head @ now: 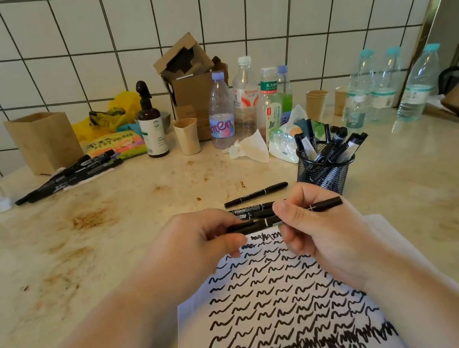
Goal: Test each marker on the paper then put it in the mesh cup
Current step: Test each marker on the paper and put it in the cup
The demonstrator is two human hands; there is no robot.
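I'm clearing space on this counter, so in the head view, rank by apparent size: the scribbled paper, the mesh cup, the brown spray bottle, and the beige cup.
1. scribbled paper, though it is nearest
2. brown spray bottle
3. mesh cup
4. beige cup

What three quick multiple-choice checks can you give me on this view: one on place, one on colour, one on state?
1. Where does the mesh cup stand?
A. On the paper
B. On the counter beyond the right hand, off the paper
C. Beside the brown spray bottle

2. What colour are the test squiggles on the paper?
A. Black
B. Red
C. Blue

3. What is happening with the marker over the top of the paper?
A. It lies loose on the counter
B. It stands in the cup
C. Both hands grip it

Answers: 1 B, the cup sits on bare counter past the right hand. 2 A, every squiggle is black. 3 C, the left hand holds one end and the right hand the other.
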